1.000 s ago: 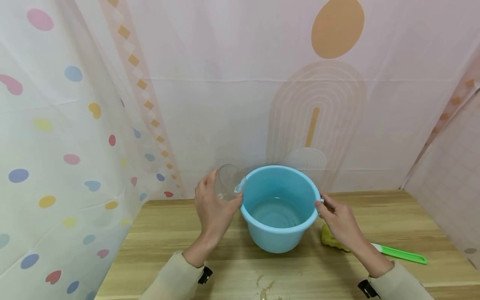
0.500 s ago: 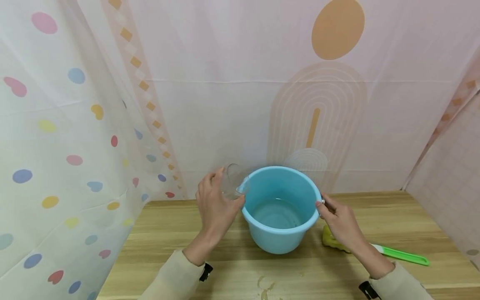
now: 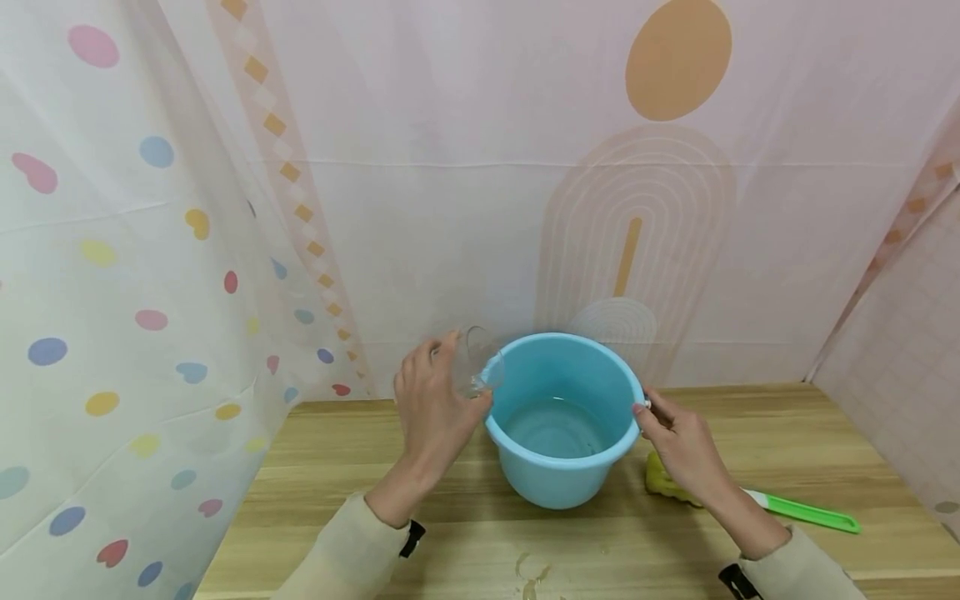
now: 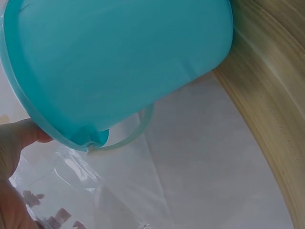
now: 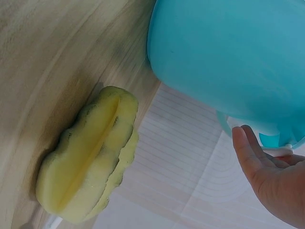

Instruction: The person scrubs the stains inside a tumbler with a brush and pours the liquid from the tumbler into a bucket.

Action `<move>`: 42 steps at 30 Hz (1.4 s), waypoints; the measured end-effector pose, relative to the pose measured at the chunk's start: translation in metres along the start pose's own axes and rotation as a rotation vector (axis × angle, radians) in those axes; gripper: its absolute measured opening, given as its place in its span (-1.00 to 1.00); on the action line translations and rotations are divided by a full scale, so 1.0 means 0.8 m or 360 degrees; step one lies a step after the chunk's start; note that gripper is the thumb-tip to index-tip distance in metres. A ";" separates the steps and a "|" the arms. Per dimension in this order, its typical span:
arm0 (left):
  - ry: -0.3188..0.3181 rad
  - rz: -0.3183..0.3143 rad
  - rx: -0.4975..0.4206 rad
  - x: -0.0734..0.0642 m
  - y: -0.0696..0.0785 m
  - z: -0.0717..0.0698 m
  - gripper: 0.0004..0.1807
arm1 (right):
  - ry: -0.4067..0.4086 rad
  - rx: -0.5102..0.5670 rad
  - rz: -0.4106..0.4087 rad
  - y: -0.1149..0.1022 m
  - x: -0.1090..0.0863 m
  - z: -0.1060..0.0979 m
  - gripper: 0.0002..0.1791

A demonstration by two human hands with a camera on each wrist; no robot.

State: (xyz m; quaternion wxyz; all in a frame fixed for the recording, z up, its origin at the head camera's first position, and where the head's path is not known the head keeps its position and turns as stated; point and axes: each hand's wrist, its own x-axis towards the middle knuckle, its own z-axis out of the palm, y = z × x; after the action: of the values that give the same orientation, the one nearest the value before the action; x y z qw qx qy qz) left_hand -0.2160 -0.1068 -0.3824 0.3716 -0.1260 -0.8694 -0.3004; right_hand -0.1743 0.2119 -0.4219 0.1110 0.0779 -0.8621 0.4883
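A clear drinking glass [image 3: 474, 362] is gripped in my left hand [image 3: 435, 404], tilted with its mouth over the left rim of a light blue bucket [image 3: 551, 483]. Through the clear wall of the glass [image 4: 71, 186], fingertips show in the left wrist view. Shallow water [image 3: 555, 427] covers the bottom of the bucket, which stands upright on the table. At the rim's right side, my right hand [image 3: 678, 433] holds the bucket, thumb on the edge. Beside the rim, the fingers [image 5: 248, 152] of that hand appear in the right wrist view.
Partly behind my right forearm lies a sponge brush with a yellow head [image 3: 663, 479] and a green and white handle [image 3: 810, 510]. Wet spots [image 3: 531, 575] mark the wooden table [image 3: 322, 467] in front. A patterned curtain [image 3: 442, 208] hangs close behind the bucket.
My left hand has moved slightly right, and the glass has tipped further over the bucket's rim. The right hand keeps its hold on the bucket.
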 end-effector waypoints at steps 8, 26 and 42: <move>-0.0017 0.0050 0.0096 0.002 0.002 -0.001 -0.15 | 0.0016 0.0002 -0.0014 0.001 0.001 0.001 -0.38; -0.0032 0.0140 0.0167 0.005 0.009 0.000 -0.11 | 0.0042 -0.0043 -0.0036 0.001 0.000 -0.001 -0.40; -0.0079 0.0153 0.0157 0.006 0.016 -0.001 -0.09 | 0.0033 -0.0056 -0.0021 0.000 -0.003 -0.002 -0.39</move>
State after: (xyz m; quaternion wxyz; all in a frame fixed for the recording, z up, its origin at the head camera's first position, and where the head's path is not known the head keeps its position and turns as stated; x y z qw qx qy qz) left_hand -0.2136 -0.0971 -0.3729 0.3697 -0.1567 -0.8849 -0.2358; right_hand -0.1722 0.2132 -0.4219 0.1245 0.0764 -0.8688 0.4731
